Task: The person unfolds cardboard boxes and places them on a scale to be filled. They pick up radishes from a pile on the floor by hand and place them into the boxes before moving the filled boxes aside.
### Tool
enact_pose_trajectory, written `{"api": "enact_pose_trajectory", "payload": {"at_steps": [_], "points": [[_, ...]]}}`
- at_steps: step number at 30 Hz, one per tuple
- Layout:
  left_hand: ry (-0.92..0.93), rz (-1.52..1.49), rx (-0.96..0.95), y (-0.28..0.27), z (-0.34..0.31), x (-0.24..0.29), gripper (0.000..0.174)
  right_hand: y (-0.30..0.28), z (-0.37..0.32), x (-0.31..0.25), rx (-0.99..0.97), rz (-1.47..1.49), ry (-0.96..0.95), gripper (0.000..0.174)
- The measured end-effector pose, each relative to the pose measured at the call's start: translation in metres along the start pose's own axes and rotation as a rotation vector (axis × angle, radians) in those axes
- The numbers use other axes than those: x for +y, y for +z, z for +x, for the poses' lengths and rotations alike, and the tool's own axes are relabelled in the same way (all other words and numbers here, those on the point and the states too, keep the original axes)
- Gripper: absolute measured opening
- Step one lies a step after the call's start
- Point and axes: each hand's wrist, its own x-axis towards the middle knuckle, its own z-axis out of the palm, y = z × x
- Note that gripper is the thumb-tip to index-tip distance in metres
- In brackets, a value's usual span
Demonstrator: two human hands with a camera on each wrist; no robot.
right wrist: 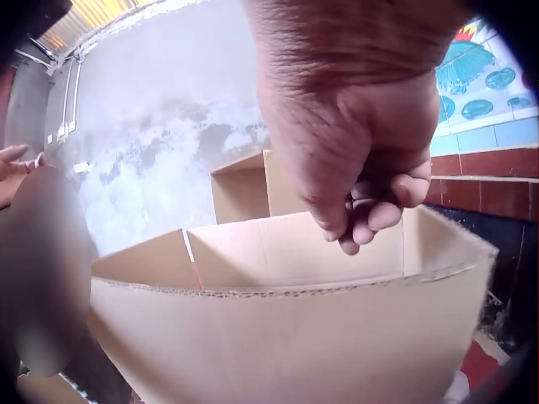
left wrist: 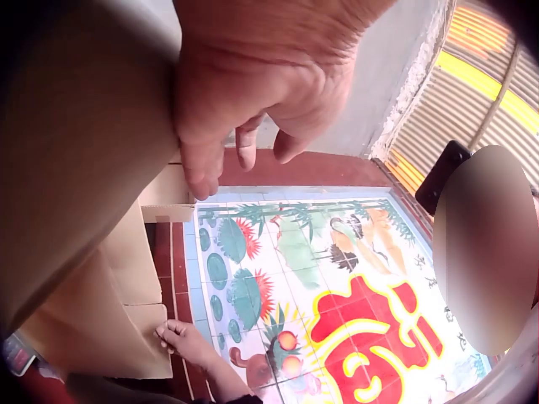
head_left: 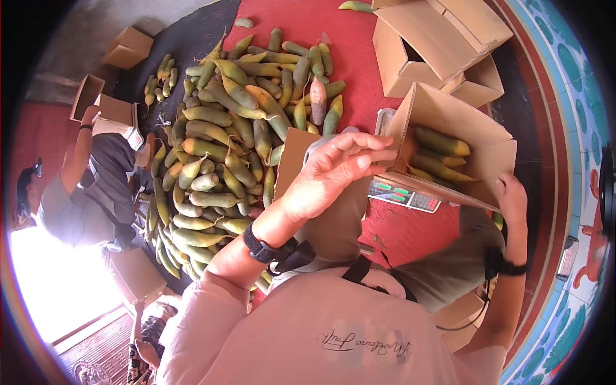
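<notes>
An upright cardboard box (head_left: pixel 491 147) holds several long green-yellow, cucumber-like vegetables (head_left: pixel 437 140). My left hand (head_left: pixel 337 168) reaches across to the box's left side, fingers mostly straight and fingertips at its rim. In the left wrist view that hand (left wrist: pixel 261 93) hangs over the brown cardboard with its fingers pointing down and nothing between them. At the box's near right corner is my right hand (head_left: pixel 512 199). The right wrist view shows this hand (right wrist: pixel 358 160) with curled fingers just above the near rim; I cannot tell whether they pinch the cardboard.
A digital scale (head_left: pixel 410 197) sits beneath the box. Left of it a large pile of the same vegetables (head_left: pixel 212 160) covers the floor. More cardboard boxes (head_left: pixel 443 45) stand at the back right, beside a tiled wall (head_left: pixel 581 96). Another person (head_left: pixel 77 192) works with a box at far left.
</notes>
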Motion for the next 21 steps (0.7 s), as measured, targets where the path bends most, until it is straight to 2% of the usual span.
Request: {"api": "enact_pose_trajectory", "payload": {"at_steps": [3, 5, 7, 9, 10, 12, 13, 15, 16, 18, 19, 21], "points": [[0.000, -0.094, 0.068, -0.017, -0.004, 0.013, 0.034, -0.015, -0.035, 0.004, 0.112, 0.093, -0.016, 0.013], [0.070, 0.061, 0.225, -0.038, -0.002, 0.025, 0.030, -0.021, -0.057, -0.001, 0.219, 0.129, 0.037, 0.013], [0.055, 0.116, 0.415, -0.071, -0.001, 0.028, 0.028, -0.015, -0.075, -0.003, 0.259, 0.152, 0.053, 0.013], [-0.031, 0.211, 0.633, -0.111, 0.000, 0.020, 0.026, -0.007, -0.088, -0.005, 0.297, 0.174, 0.068, 0.012], [-0.030, 0.215, 0.631, -0.134, -0.001, 0.012, 0.026, -0.003, -0.093, -0.007, 0.317, 0.190, 0.073, 0.013], [-0.154, 0.147, 0.785, -0.184, -0.006, -0.010, 0.025, 0.005, -0.101, -0.006, 0.316, 0.190, 0.060, 0.014], [-0.151, 0.151, 0.784, -0.208, -0.008, -0.021, 0.025, 0.005, -0.100, -0.009, 0.320, 0.193, 0.061, 0.014], [-0.326, 0.114, 0.962, -0.248, -0.014, -0.047, 0.028, 0.002, -0.099, -0.016, 0.360, 0.121, 0.038, 0.015], [-0.330, 0.116, 0.962, -0.265, -0.019, -0.060, 0.028, 0.003, -0.100, -0.015, 0.358, 0.123, 0.041, 0.015], [-0.456, 0.228, 1.091, -0.286, -0.023, -0.076, 0.034, 0.005, -0.101, -0.012, 0.340, 0.149, 0.106, 0.014], [-0.459, 0.228, 1.087, -0.295, -0.021, -0.081, 0.034, 0.006, -0.102, -0.009, 0.339, 0.147, 0.110, 0.014], [-0.577, 0.336, 1.076, -0.300, -0.013, -0.084, 0.041, 0.009, -0.106, -0.006, 0.323, 0.141, 0.147, 0.014]]}}
